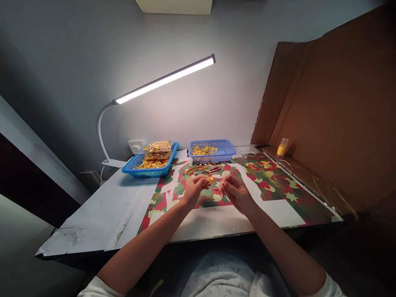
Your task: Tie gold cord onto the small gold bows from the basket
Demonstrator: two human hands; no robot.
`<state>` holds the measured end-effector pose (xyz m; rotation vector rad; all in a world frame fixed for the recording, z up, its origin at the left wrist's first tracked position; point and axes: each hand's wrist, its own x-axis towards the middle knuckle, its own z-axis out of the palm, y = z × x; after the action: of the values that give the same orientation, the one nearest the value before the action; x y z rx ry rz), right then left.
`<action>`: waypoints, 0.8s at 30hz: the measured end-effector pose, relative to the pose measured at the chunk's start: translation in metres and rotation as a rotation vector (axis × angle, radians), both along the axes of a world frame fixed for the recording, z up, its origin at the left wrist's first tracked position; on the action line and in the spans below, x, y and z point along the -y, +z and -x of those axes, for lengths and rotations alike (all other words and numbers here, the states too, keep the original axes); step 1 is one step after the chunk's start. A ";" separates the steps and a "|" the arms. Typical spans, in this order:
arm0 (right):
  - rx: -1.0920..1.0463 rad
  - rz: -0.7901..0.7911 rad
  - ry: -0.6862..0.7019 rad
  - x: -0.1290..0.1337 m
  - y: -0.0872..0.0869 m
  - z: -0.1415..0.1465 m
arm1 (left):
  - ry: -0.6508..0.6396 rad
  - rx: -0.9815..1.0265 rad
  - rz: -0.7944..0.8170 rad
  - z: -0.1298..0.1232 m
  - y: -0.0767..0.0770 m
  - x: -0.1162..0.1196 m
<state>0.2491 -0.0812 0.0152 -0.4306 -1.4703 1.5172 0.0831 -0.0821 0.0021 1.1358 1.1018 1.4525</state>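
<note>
Near centre, left hand [198,187] pinches a small yellow piece [210,180]; right hand [233,187], just right, pinches a thin strand [225,176]. Lit lamp [165,81], far left, presumably placed for fine work.

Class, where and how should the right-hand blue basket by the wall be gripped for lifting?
Take the right-hand blue basket by the rim at its two short ends, probably from the front: it is wide and shallow, yellow pieces lie inside, and the wall rises behind.
</note>
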 end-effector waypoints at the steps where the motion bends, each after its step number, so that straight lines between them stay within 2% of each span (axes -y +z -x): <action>1: -0.008 0.019 0.021 0.003 -0.003 0.000 | -0.001 0.025 0.022 -0.002 0.003 0.003; 4: -0.029 0.080 0.025 0.008 -0.013 0.001 | 0.001 0.087 0.096 -0.009 0.011 0.012; 6: -0.045 0.129 -0.028 0.008 -0.018 0.002 | -0.011 0.096 0.107 -0.012 0.013 0.017; 10: -0.112 0.236 -0.150 0.010 -0.024 0.007 | -0.006 0.041 -0.028 -0.015 0.013 0.028; 15: -0.200 0.413 -0.195 0.014 -0.024 0.009 | -0.069 -0.049 -0.195 -0.014 0.017 0.040; 20: -0.148 0.475 -0.177 0.013 -0.019 0.004 | -0.122 -0.059 -0.198 -0.011 0.019 0.043; 24: -0.025 0.479 -0.085 0.011 -0.023 0.005 | -0.136 -0.110 -0.211 -0.007 0.017 0.041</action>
<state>0.2443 -0.0922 -0.0075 -0.7430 -1.0450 1.7949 0.0904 -0.1236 0.0191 1.4260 0.9412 1.4376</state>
